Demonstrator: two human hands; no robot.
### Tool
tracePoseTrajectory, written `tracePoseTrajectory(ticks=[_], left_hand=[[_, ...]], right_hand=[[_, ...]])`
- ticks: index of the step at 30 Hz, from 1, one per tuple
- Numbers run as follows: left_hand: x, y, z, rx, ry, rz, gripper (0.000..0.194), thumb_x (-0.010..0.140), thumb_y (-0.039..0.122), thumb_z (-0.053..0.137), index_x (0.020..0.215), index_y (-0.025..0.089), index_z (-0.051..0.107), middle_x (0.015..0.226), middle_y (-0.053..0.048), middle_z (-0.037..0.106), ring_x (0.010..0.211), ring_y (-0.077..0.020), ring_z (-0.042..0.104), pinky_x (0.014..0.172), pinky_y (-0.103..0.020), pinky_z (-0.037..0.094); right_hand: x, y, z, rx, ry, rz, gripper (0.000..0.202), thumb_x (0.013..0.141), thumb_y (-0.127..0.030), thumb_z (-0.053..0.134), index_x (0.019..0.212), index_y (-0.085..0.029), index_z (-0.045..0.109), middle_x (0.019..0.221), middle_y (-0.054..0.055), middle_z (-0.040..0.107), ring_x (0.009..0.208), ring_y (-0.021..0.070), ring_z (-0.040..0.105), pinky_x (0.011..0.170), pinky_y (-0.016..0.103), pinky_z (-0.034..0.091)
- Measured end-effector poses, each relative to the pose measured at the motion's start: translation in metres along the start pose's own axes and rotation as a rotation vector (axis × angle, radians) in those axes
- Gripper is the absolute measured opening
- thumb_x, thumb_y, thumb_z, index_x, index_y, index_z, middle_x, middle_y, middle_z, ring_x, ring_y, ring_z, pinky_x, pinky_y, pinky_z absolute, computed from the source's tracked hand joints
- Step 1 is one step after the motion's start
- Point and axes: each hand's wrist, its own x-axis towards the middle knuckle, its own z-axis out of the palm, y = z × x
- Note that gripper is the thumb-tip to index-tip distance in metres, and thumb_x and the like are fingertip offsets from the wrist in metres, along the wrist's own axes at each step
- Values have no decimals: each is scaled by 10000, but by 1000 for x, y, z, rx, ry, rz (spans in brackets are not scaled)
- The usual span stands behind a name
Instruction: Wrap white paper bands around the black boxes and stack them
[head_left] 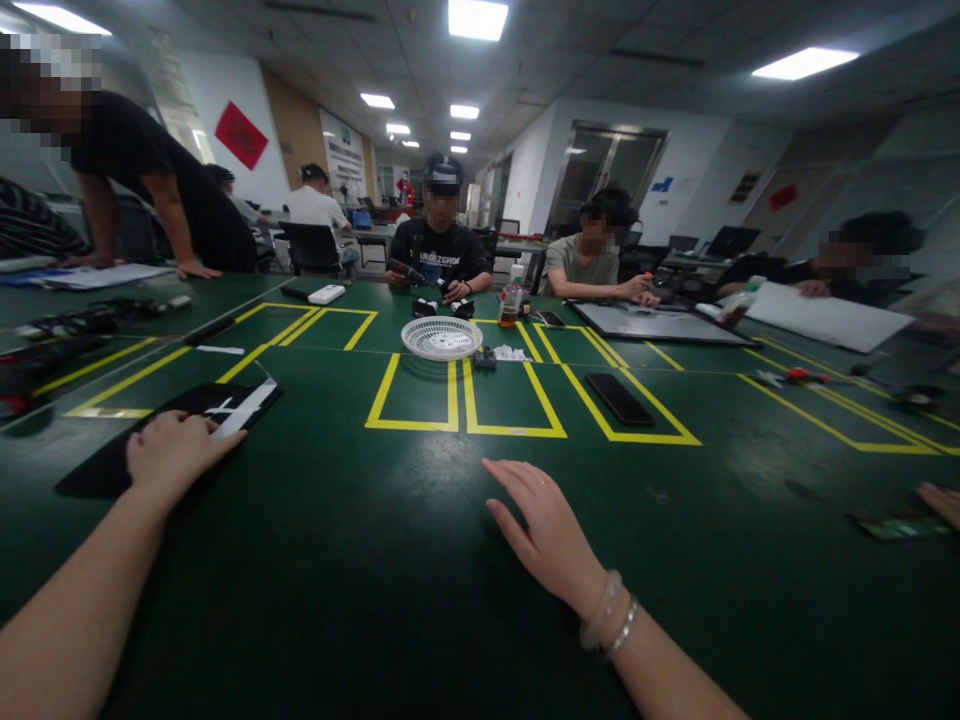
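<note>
My left hand (176, 450) rests on top of a flat black sheet-like thing (97, 470) at the left of the green table. Its thumb stretches apart from the bent fingers, beside a white strip (251, 405) that lies across the black thing. The undersides of those fingers are hidden. Over the middle of the table is my right hand (536, 515), fingers extended and thumb apart, with nothing in it. Beyond it and to the right lies a black phone-like slab (619, 398) within a yellow tape outline.
A white round basket (441, 340), a small dark block (485, 359) and a bottle (511, 300) stand ahead. Across the table a person holds a dark tool (407, 272). Cables (97, 318) lie left; a green circuit board (900, 526) is by another person's hand (941, 503) at right.
</note>
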Motion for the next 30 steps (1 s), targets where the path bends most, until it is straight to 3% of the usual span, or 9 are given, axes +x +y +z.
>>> tracePoseTrajectory(ticks=[4,8,11,15,18,21,24,26,30], left_hand=[[-1,4,2,-16,56,115,645,591,752,563,735,143,719,594,-70,572,1054,-443,526,731,-451,278],[-3,20,-5,-43,5,72,673,620,758,544,839,144,715,592,-63,585,969,-399,585,716,-415,304],[-9,53,-15,-58,-70,106,710,697,765,494,975,146,703,751,-87,659,909,-335,613,693,-377,338],[-31,121,-31,-26,-215,307,594,864,625,431,1170,157,630,1068,-95,646,892,-279,611,659,-322,398],[-57,171,-38,-51,-279,469,409,918,466,474,1185,181,596,1101,-79,629,895,-268,618,669,-312,437],[-83,207,-40,-98,-331,650,293,924,356,530,1157,188,588,1067,-75,630,893,-257,624,703,-310,454],[-106,230,-39,-150,-399,784,230,906,247,604,1131,209,583,1038,-45,630,889,-230,624,716,-297,456],[-119,239,-38,-161,-442,854,262,881,193,655,1129,218,576,1022,-30,628,875,-217,625,708,-289,453],[-136,246,-34,-154,-475,951,301,851,171,713,1118,209,580,995,-32,621,826,-210,619,682,-283,450]], right_hand=[[0,0,-1,6,15,0,415,1009,-345,446,1404,-220,476,1340,95,606,1246,249,544,1059,513,436],[0,0,-1,9,26,-6,417,1001,-337,465,1402,-227,478,1342,90,605,1245,248,545,1059,513,440],[0,-1,0,11,20,-20,422,995,-316,476,1407,-223,465,1351,90,593,1255,239,533,1068,507,437],[0,-4,4,9,-18,-85,454,968,-251,506,1418,-228,453,1380,91,565,1280,234,510,1099,496,412],[-1,-10,7,-31,-79,-148,489,947,-217,530,1428,-249,452,1428,76,531,1326,236,470,1130,496,378],[-2,-17,9,-102,-123,-155,587,921,-225,582,1476,-250,390,1513,95,436,1388,258,400,1144,503,357],[-3,-23,12,-171,-143,-139,739,877,-256,664,1522,-244,302,1574,126,327,1437,298,315,1150,531,333],[-3,-25,14,-189,-151,-144,786,860,-254,691,1530,-244,281,1570,131,332,1437,309,312,1149,543,327],[-1,-27,14,-138,-170,-173,665,879,-175,650,1482,-239,377,1313,102,609,1229,269,545,1096,513,398]])
